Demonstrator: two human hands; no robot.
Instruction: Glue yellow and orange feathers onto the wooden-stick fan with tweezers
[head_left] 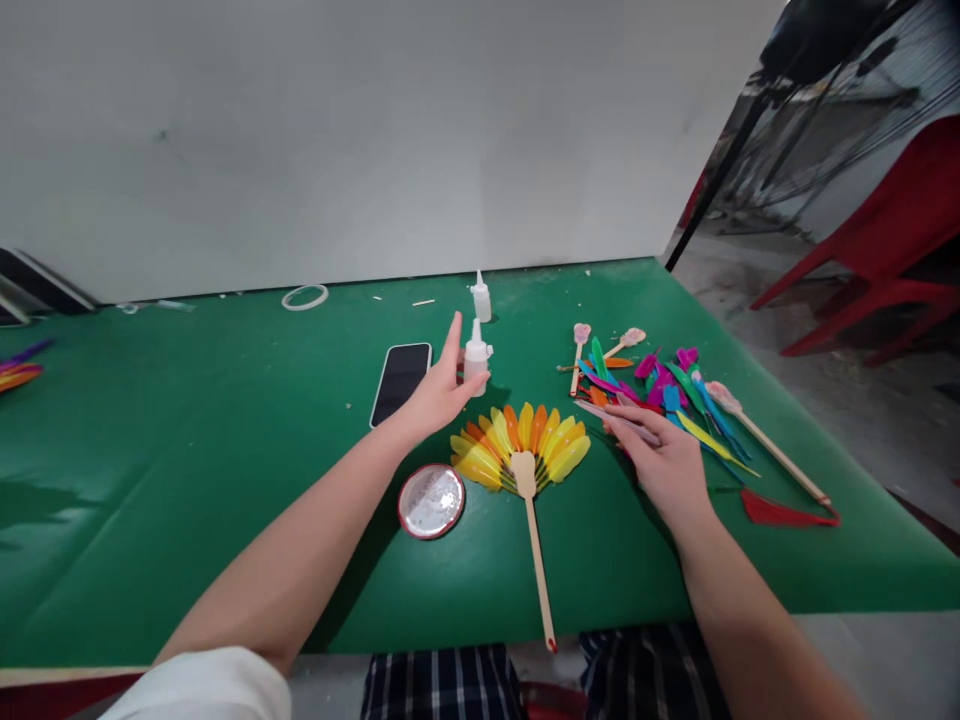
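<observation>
My left hand (441, 392) is at a small white squeeze bottle (476, 358) with a pointed nozzle. Its thumb crosses the bottle's lower front, the index finger sticks up, and the other fingers are partly hidden. In my right hand (667, 462) is a pair of pale pink tweezers (619, 420), tips pointing left toward the loose feathers. Between my hands lies a fan of yellow and orange feathers (517, 440), spread around the head of a wooden stick (537, 550). A round, red-rimmed shallow dish (431, 502) sits left of the fan.
A second white bottle (481, 298) stands farther back. A phone (401, 382) lies left of my left hand. Multicoloured feathers (664, 380), several heart-topped sticks (769, 440) and a red tassel (784, 508) lie at right. A white ring (305, 297) is near the wall.
</observation>
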